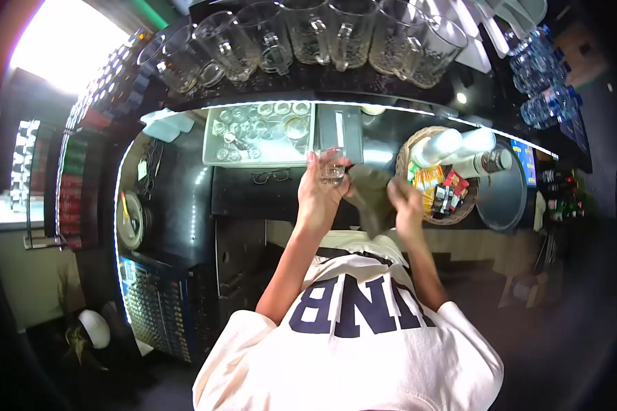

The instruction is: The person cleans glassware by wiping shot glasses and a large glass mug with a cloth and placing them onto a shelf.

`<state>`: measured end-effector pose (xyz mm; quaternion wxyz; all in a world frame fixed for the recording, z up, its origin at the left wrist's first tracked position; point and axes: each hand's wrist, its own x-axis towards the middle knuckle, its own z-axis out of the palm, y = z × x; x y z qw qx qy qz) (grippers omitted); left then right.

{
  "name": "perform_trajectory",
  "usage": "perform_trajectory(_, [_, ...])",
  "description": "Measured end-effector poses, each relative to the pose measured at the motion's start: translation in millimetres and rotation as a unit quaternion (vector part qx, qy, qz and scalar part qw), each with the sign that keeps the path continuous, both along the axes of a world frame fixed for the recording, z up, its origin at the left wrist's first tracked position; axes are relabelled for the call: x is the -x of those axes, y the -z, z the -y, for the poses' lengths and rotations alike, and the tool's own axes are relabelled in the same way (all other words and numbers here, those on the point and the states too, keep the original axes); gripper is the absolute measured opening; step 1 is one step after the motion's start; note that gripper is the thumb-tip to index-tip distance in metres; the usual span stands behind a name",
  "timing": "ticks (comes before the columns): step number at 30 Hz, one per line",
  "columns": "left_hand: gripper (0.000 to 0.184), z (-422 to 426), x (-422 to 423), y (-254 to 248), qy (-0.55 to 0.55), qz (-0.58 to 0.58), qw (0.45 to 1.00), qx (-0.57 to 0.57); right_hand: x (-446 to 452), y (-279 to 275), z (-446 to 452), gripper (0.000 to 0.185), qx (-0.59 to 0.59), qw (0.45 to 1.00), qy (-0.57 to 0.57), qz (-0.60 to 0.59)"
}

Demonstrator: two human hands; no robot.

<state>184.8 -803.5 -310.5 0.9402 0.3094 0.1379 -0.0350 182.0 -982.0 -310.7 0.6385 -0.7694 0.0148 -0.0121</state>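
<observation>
1. Glass in our left hand, fingers curled round it; held up near the tray's near right corner.
2. Our right hand pinches a blurred dark cloth; above the counter's front edge, beside the basket.

Large letters on the shirt, small print lost

Below the left hand and right hand, dark capitals ran across the pale shirt. An N was plain; the letter left of it looked like a B or an R, and those to its right were broken by folds. Right of the grip, print on packets in the basket, blue-and-yellow cards and bottles was too small or blurred to read.
</observation>
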Motion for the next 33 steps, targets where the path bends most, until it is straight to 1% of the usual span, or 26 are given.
perform_trajectory(1, [0.052, 1.1, -1.8, -1.0, 0.0, 0.014, 1.0, -0.023, -13.0, 0.4, 6.9, 0.032, -0.15, 0.987, -0.011, -0.049])
perform_trajectory(3, [0.051, 4.8, -2.0, -8.3, 0.022, 0.002, 1.0, -0.017, -22.7, 4.3, 15.2, 0.033, -0.185, 0.982, 0.042, -0.003])
perform_trajectory(5, [0.05, 16.0, -9.3, -10.0, 0.052, 0.004, 0.999, 0.008, -21.2, -6.6, 15.7, 0.033, -0.141, 0.985, 0.078, 0.057])
perform_trajectory(6, [0.05, 21.6, -10.1, -8.3, 0.069, 0.003, 0.997, 0.026, -19.4, -9.3, 20.2, 0.033, -0.108, 0.992, 0.062, 0.029])
perform_trajectory(7, [0.05, 26.2, -10.5, -6.5, 0.085, 0.002, 0.995, 0.042, -14.7, -16.1, 15.6, 0.034, -0.121, 0.99, 0.049, 0.061])
perform_trajectory(8, [0.047, 30.0, -11.8, -4.3, 0.127, 0.036, 0.989, 0.07, -14.1, -18.4, 14.1, 0.035, -0.084, 0.991, 0.013, 0.099])
perform_trajectory(9, [0.046, 36.8, -13.2, -5.5, 0.133, 0.023, 0.989, 0.055, -13.7, -19.2, 12.6, 0.036, -0.047, 0.989, -0.024, 0.136])
perform_trajectory(10, [0.045, 45.9, -15.0, -8.6, 0.138, 0.01, 0.99, 0.04, -11.4, -19.9, 9.8, 0.037, -0.002, 0.986, -0.038, 0.16])
perform_trajectory(11, [0.045, 52.5, -17.0, -13.2, 0.142, -0.002, 0.99, 0.025, -9.3, -20.2, 6.5, 0.037, 0.044, 0.981, -0.053, 0.183])
perform_trajectory(12, [0.042, 56.0, -20.1, -21.5, 0.177, 0.016, 0.984, 0.026, -8.5, -20.3, 2.4, 0.036, 0.07, 0.968, -0.036, 0.24])
perform_trajectory(15, [0.045, 66.6, -25.7, -28.5, 0.138, -0.025, 0.99, 0.004, -2.8, -8.6, 19.7, 0.033, 0.214, 0.923, -0.099, 0.305])
perform_trajectory(16, [0.047, 66.9, -33.7, -15.9, 0.129, -0.03, 0.991, -0.017, 0.1, -11.3, 24.3, 0.029, 0.205, 0.925, -0.114, 0.299])
perform_trajectory(17, [0.049, 66.1, -38.3, -6.5, 0.131, -0.025, 0.991, -0.017, 2.6, -11.0, 31.3, 0.028, 0.163, 0.947, -0.128, 0.247])
perform_trajectory(19, [0.047, 68.7, -43.2, 1.6, 0.135, -0.019, 0.99, -0.023, 8.6, -7.9, 48.0, 0.026, 0.073, 0.976, -0.155, 0.138])
perform_trajectory(20, [0.047, 71.4, -44.1, 3.4, 0.144, -0.023, 0.989, -0.036, 8.6, -6.4, 54.2, 0.024, -0.016, 0.989, -0.115, 0.089])
perform_trajectory(21, [0.047, 74.1, -44.6, 2.8, 0.151, -0.027, 0.987, -0.049, 12.3, -4.4, 66.4, 0.026, -0.07, 0.995, -0.076, -0.006])
perform_trajectory(23, [0.048, 82.8, -43.1, -1.8, 0.166, -0.019, 0.983, -0.075, 4.4, -1.2, 72.6, 0.028, -0.136, 0.988, 0.059, 0.042])
perform_trajectory(25, [0.051, 98.3, -39.8, -11.8, 0.183, 0.008, 0.978, -0.098, -1.2, 3.1, 89.3, 0.029, -0.117, 0.98, 0.156, 0.036])
perform_trajectory(26, [0.052, 103.9, -39.6, -11.0, 0.201, 0.015, 0.974, -0.098, -1.4, 1.6, 94.6, 0.029, -0.109, 0.977, 0.165, 0.08])
perform_trajectory(27, [0.051, 111.9, -39.2, -11.5, 0.21, 0.018, 0.974, -0.085, 1.5, -8.4, 91.9, 0.03, -0.117, 0.972, 0.185, 0.09])
perform_trajectory(29, [0.05, 125.5, -36.7, -13.9, 0.224, 0.021, 0.973, -0.06, 2.6, -16.2, 91.4, 0.03, -0.069, 0.979, 0.139, 0.135])
perform_trajectory(30, [0.049, 128.3, -37.3, -16.6, 0.263, 0.034, 0.963, -0.05, 1.1, -19.1, 88.2, 0.031, 0.003, 0.974, 0.115, 0.193])
perform_trajectory(31, [0.048, 136.5, -37.2, -20.9, 0.238, -0.004, 0.971, -0.026, -0.6, -21.4, 85.3, 0.032, 0.075, 0.962, 0.088, 0.248])
perform_trajectory(32, [0.047, 149.8, -36.0, -26.7, 0.211, -0.044, 0.977, -0.001, -0.4, -23.2, 84.6, 0.033, 0.161, 0.952, 0.048, 0.256])
perform_trajectory(33, [0.045, 158.5, -34.7, -32.9, 0.183, -0.087, 0.979, 0.024, 2.4, -18.6, 86.4, 0.034, 0.195, 0.94, 0.048, 0.276])
